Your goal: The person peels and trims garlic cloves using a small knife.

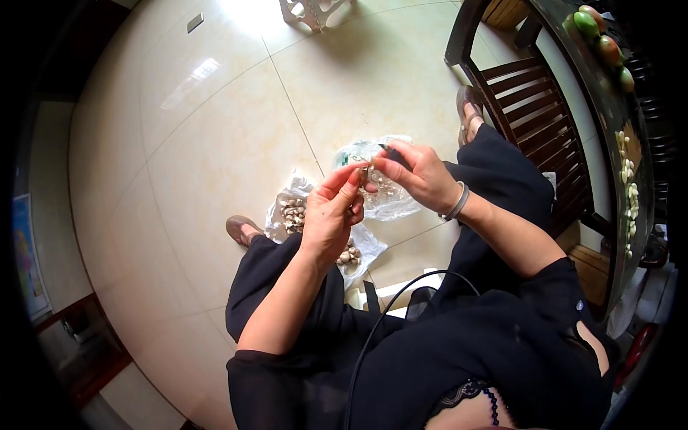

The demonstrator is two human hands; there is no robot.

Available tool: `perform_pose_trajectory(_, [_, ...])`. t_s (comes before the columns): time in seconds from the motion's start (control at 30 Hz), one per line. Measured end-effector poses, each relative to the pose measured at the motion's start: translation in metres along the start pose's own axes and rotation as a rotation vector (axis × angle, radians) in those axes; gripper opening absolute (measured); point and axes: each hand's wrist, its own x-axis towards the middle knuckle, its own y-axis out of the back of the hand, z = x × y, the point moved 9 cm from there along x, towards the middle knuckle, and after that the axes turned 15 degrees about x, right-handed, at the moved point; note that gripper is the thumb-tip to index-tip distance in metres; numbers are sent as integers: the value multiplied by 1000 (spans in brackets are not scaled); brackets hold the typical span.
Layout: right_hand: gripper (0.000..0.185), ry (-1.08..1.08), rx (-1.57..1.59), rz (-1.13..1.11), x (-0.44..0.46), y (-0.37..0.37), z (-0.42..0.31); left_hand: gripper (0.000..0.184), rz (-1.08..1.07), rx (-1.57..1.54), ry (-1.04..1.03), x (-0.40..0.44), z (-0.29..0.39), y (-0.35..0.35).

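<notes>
My left hand is closed, its fingertips pinching a small brownish mushroom. Close against it, my right hand has thumb and fingers brought together at the mushroom's top. A slim dark handle sticks out from the right hand's grip; its other end is hidden, so the kind of tool is unclear. Below the hands, a white plastic bag holds several whole mushrooms, with more mushrooms nearer my lap. A clear plastic bag with small pale scraps lies open beneath the right hand.
I sit with knees apart over a tiled floor. At the right stand a dark slatted wooden chair and a table with mangoes and white pieces. A stool stands ahead; a black cable crosses my lap.
</notes>
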Motion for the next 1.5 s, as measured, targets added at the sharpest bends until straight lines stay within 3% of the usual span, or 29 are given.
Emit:
perform_pose_trajectory(0.13, [31, -87, -37, -74, -3, -11, 7, 24, -3, 20, -46, 0, 4, -1])
perform_pose_trajectory(0.53, [32, 142, -437, -73, -4, -14, -14, 25, -34, 8, 14, -5, 5, -4])
perform_pose_trajectory(0.83, [33, 229, -492, -70, -6, -17, -22, 24, -73, 66, 43, -4, 3, -6])
perform_pose_trajectory(1.23, [40, 283, -624, -74, -7, -20, -25, 23, 106, 413, -35, -6, 15, 1])
perform_pose_trajectory(1.4, [38, 323, -653, -52, -8, -21, -31, 24, 153, 686, -172, -6, 26, 2])
perform_pose_trajectory(1.5, [38, 332, -657, -58, -8, -24, -32, 22, 180, 670, -168, -6, 26, 4])
